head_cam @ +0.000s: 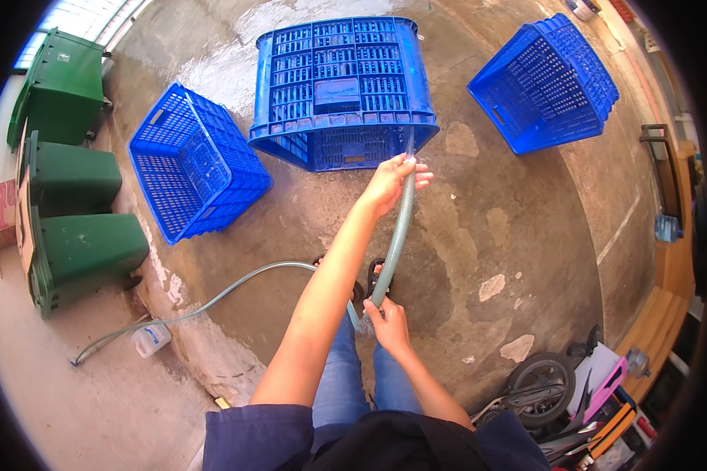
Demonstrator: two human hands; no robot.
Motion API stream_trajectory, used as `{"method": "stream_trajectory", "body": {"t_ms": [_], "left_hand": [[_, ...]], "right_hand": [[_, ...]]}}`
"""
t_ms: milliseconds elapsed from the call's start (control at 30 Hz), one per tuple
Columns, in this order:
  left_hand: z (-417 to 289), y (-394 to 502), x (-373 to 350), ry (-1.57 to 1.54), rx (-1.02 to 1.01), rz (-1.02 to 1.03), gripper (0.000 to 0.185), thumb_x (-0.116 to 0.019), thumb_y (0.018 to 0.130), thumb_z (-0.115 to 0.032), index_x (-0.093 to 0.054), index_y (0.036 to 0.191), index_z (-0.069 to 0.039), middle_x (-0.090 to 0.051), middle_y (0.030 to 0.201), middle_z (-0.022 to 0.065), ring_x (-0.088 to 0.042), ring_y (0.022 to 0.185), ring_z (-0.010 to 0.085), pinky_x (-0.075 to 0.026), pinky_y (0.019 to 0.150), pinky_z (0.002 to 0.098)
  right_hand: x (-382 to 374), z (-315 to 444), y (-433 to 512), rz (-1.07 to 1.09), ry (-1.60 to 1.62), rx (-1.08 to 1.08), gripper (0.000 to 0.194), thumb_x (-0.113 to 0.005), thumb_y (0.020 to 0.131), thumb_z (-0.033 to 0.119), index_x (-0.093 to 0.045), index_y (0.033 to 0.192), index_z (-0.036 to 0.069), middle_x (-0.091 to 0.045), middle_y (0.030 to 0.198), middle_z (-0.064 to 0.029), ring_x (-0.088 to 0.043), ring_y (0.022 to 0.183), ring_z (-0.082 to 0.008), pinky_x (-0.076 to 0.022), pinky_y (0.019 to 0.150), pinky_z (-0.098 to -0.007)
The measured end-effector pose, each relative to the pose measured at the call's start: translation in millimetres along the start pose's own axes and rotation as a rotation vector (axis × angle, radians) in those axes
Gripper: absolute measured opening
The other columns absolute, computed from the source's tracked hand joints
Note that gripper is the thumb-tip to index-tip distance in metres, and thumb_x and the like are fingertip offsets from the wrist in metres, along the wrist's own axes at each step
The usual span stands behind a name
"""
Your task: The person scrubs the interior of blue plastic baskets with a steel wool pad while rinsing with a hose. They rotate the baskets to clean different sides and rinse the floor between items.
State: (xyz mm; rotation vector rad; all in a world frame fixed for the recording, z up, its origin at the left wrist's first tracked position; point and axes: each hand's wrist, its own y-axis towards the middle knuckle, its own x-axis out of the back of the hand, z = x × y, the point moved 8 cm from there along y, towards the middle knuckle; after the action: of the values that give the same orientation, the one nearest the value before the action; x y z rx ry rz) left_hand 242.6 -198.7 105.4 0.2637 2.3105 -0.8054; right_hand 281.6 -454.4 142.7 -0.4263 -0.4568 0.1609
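Observation:
A translucent green braided hose (397, 241) runs upward between my hands. My left hand (391, 181) grips it close to its end, thumb at the mouth, while water comes out towards a large blue plastic crate (344, 82). That crate lies on its side, its open side towards me. Lower down, my right hand (387, 321) holds the hose near my knees. To the left a second blue plastic crate (194, 162) lies tipped over, and a third blue crate (545, 85) lies at the upper right.
Green wheeled bins (88, 244) line the left side, near a white plastic jug (151, 340). The hose trails left across the wet concrete floor (495, 282). At the lower right are a wheel (541, 388) and a wooden bench (654, 335).

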Motion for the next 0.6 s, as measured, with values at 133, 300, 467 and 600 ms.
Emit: {"method": "stream_trajectory", "body": {"t_ms": [133,300,467,600], "left_hand": [[-42.4,-9.4,52.3,-0.16,-0.114,-0.087,0.035,-0.05,0.1,-0.025,-0.048,0.119,0.005,-0.058,0.123,0.0239,-0.061,0.08,0.0161,-0.055,0.072,0.0288],[-107.8,-68.4,153.3,-0.539,-0.386,-0.083,0.045,-0.051,0.1,-0.027,-0.043,0.131,0.005,-0.054,0.133,0.0199,-0.056,0.08,0.0127,-0.051,0.071,0.0247],[-86.8,-88.0,231.3,-0.508,-0.294,-0.319,0.04,-0.054,0.098,-0.029,-0.047,0.121,0.004,-0.054,0.131,0.0226,-0.059,0.081,0.0162,-0.054,0.074,0.0263],[-35.5,-69.4,269.6,-0.499,-0.128,-0.402,0.043,-0.056,0.097,-0.03,-0.045,0.115,0.008,-0.054,0.131,0.0245,-0.065,0.083,0.0204,-0.058,0.074,0.0303]], "right_hand": [[-11.3,22.9,24.0,0.13,0.059,-0.032,0.027,-0.06,0.093,0.025,-0.065,0.1,-0.001,-0.067,0.078,-0.0189,-0.068,0.074,-0.0308,-0.0503,0.069,-0.0395],[-37.9,51.1,55.8,0.279,-0.138,0.078,0.037,-0.058,0.093,0.035,-0.064,0.097,0.0,-0.065,0.075,-0.0199,-0.066,0.077,-0.0374,-0.0496,0.07,-0.046],[-72.6,53.2,60.7,0.381,-0.184,0.082,0.042,-0.057,0.092,0.04,-0.062,0.092,-0.002,-0.066,0.077,-0.0213,-0.065,0.079,-0.0402,-0.0504,0.073,-0.0477],[-92.8,34.1,54.4,0.456,-0.23,-0.018,0.042,-0.059,0.091,0.039,-0.062,0.096,-0.002,-0.065,0.079,-0.0232,-0.065,0.082,-0.0412,-0.0496,0.074,-0.0488]]}}
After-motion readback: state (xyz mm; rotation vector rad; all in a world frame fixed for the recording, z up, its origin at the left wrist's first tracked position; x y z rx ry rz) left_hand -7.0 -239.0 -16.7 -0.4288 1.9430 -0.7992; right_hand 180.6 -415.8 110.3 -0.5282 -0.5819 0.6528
